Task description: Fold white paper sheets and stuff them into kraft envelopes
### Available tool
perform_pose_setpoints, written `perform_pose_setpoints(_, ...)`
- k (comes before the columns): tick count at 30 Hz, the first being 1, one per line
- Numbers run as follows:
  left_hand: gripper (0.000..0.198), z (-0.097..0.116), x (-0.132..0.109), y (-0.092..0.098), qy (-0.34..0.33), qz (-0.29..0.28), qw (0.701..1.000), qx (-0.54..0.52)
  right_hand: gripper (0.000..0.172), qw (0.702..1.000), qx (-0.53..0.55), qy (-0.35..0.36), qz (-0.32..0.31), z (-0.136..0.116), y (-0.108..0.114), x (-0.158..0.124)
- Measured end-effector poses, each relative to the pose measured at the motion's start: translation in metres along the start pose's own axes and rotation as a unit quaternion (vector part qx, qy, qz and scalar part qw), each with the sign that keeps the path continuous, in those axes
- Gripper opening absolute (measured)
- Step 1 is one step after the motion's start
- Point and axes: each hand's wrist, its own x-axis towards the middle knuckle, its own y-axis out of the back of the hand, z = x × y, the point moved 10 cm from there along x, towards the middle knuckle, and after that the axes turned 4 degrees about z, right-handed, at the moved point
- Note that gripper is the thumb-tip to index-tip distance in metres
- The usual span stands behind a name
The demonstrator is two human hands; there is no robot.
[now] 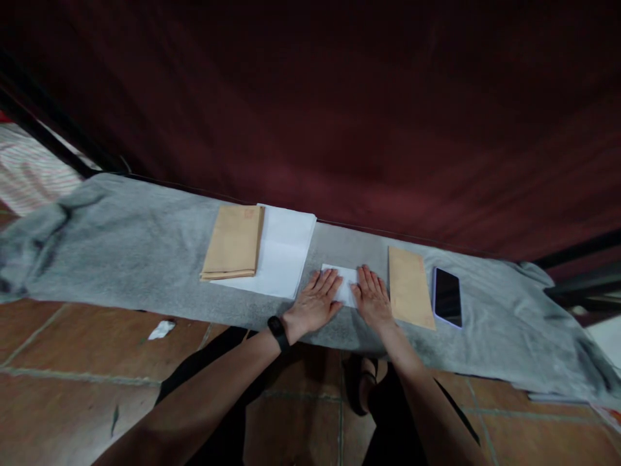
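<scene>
A small folded sheet of white paper [345, 292] lies flat on the grey cloth, partly covered by both hands. My left hand [314, 304] presses on its left side with the fingers stretched out. On its right side rests my right hand [373, 296], also flat with fingers extended. Just right of that hand is a single brown envelope [411, 286]. To the left, a stack of brown envelopes [233, 241] sits partly on top of a pile of white paper sheets [286, 249].
A phone [447, 298] with a dark screen lies right of the single envelope. The grey cloth [145, 226] covers a long narrow surface against a dark red curtain [310, 116]. A crumpled white tissue [162, 329] is on the tiled floor [87, 343].
</scene>
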Motion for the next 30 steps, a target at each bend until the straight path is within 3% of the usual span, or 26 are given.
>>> perform_pose_setpoints(8,0.059,0.005,-0.002,0.001,-0.016,-0.004,1.000,0.001,0.060,1.000,0.009,0.003,0.014,0.000,0.002,0.000)
perform_pose_setpoints(22,0.066,-0.009,-0.012,0.002,0.045,0.019,0.999,0.014,0.060,0.999,0.011,0.010,0.029,-0.003,0.007,-0.001)
perform_pose_setpoints(30,0.061,-0.005,-0.015,0.011,0.040,0.039,0.998,0.025,0.057,0.997,0.038,0.017,0.064,-0.015,0.024,-0.003)
